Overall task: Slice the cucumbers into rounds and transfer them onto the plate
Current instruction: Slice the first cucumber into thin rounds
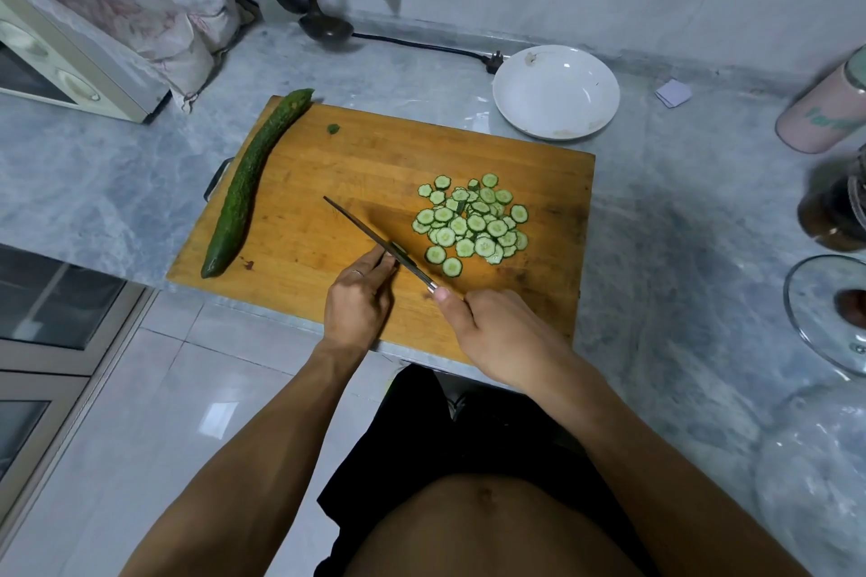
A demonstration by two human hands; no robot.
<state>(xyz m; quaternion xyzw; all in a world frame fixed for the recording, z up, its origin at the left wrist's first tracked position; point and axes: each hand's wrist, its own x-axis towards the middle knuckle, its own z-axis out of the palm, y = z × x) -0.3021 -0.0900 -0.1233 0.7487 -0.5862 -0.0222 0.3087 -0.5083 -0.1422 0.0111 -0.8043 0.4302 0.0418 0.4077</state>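
A wooden cutting board (356,164) lies on the marble counter. A whole cucumber (248,183) lies along its left edge. A pile of several cucumber rounds (473,223) sits right of centre. My right hand (496,333) grips the handle of a knife (370,237), whose blade points up and left over the board. My left hand (358,300) pinches a small cucumber end piece (398,248) against the blade. A cut-off tip (333,128) lies near the board's far edge. An empty white plate (556,91) stands beyond the board's far right corner.
A toaster oven (61,66) stands at the far left, ladles (323,26) and a power cord (421,45) at the back. On the right are a pink canister (824,112), a dark jar (834,211), a glass lid (829,314) and a plastic bag (815,478).
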